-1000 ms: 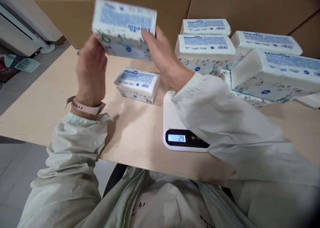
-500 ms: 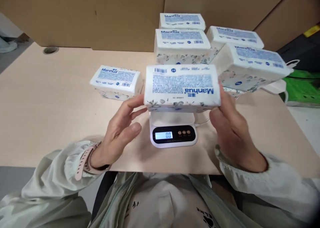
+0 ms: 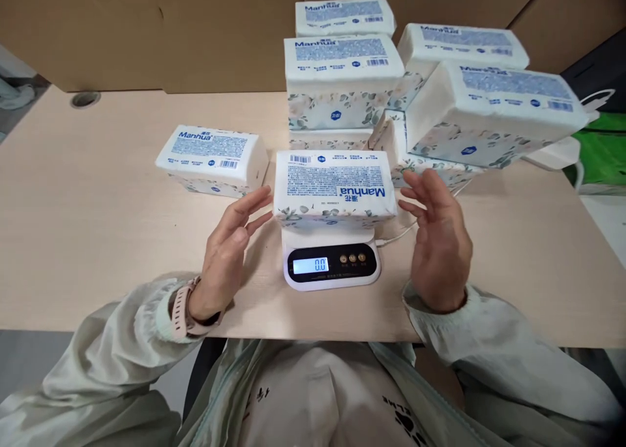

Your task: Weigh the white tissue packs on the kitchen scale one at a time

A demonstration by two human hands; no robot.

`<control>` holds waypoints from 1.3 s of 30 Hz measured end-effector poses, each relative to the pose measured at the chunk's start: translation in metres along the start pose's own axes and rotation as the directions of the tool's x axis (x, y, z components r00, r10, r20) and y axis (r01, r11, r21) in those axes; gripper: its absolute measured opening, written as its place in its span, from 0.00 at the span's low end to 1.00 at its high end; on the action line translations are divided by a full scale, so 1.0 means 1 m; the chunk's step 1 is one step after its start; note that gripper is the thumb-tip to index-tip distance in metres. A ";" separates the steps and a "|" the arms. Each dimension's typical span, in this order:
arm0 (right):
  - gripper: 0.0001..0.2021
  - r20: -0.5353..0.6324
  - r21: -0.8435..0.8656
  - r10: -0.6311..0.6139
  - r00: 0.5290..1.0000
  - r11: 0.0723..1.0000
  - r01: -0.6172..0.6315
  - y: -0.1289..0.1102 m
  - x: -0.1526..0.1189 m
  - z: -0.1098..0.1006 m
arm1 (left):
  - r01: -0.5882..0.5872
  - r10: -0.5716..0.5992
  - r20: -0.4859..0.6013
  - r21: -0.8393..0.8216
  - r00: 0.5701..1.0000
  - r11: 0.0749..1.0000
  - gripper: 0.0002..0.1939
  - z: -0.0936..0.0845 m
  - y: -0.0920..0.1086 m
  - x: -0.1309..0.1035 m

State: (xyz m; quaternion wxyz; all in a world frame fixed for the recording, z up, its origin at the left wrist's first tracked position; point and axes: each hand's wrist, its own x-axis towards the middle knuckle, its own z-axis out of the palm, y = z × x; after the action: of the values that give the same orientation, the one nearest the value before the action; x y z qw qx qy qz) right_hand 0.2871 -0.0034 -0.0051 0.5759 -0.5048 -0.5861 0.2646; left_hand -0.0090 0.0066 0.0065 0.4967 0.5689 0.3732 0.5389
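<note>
so my worktop (image 3: 98, 238) has stacked packs (image 3: 437, 111) by the back edge, one tissue pack (image 3: 335, 183) over the scale (image 3: 332, 267) mid front edge, can't tell if resting, left hand (image 3: 223, 261) and right hand (image 3: 439, 251) spread just beside its ends

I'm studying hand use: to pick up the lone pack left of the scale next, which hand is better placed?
Probably the left hand: it is open, close to the lone pack. The right hand, also open, is farther off, beyond the scale and the centre pack.
</note>
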 end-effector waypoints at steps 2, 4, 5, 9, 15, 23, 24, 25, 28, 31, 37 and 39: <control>0.25 -0.081 0.035 0.015 0.997 0.999 -0.012 0.004 0.001 0.001 | 0.020 -0.021 -0.024 -0.005 1.000 1.000 0.24 -0.001 -0.001 0.001; 0.23 -0.114 0.083 0.028 0.993 0.996 -0.018 0.006 0.002 0.002 | 0.028 -0.028 -0.038 -0.002 0.999 1.000 0.26 -0.001 -0.001 0.002; 0.22 -0.123 0.104 0.035 0.992 0.994 -0.023 0.006 0.002 0.002 | 0.028 -0.028 -0.038 0.002 0.999 1.000 0.26 -0.001 -0.001 0.002; 0.21 -0.148 0.125 0.071 0.986 0.991 -0.052 0.006 0.001 0.005 | 0.027 -0.027 -0.020 0.011 0.999 1.000 0.26 -0.001 0.000 0.002; 0.23 -0.178 0.150 0.044 0.983 0.989 -0.017 0.008 -0.001 0.005 | 0.021 -0.020 -0.021 0.010 1.000 1.000 0.26 -0.001 0.001 0.003; 0.26 -0.161 0.130 -0.018 0.987 0.991 0.040 0.007 0.000 0.004 | 0.010 -0.010 0.005 -0.001 1.000 1.000 0.26 -0.002 0.001 0.002; 0.25 -0.152 0.102 -0.008 0.988 0.995 0.024 0.006 0.000 0.004 | 0.016 -0.016 0.004 -0.003 1.000 1.000 0.25 -0.002 0.002 0.002; 0.25 -0.143 0.076 0.001 0.990 0.997 0.010 0.004 0.000 0.004 | 0.023 -0.023 0.005 -0.005 1.000 1.000 0.25 -0.001 0.003 0.002; 0.24 -0.133 0.031 0.017 0.991 0.999 -0.013 0.000 0.000 0.003 | 0.045 -0.045 0.000 -0.006 0.999 0.999 0.25 0.000 0.005 0.002; 0.27 -0.130 -0.018 0.023 0.991 1.000 -0.025 -0.001 0.000 0.003 | 0.032 -0.032 0.004 -0.019 0.999 0.999 0.24 0.000 0.005 0.002; 0.29 -0.119 -0.045 0.049 0.992 0.997 -0.055 0.000 0.001 0.002 | 0.015 -0.014 0.055 -0.007 0.998 1.000 0.24 -0.002 0.005 0.001; 0.28 -0.129 -0.014 0.061 0.990 0.998 -0.063 -0.001 0.001 0.002 | 0.008 -0.007 0.062 -0.008 0.998 1.000 0.24 -0.003 0.005 0.001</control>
State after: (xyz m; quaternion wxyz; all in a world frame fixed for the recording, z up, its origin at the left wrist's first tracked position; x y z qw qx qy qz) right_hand 0.2851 -0.0021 -0.0042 0.5992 -0.5440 -0.5342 0.2440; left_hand -0.0119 0.0072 0.0111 0.5125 0.5819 0.3574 0.5205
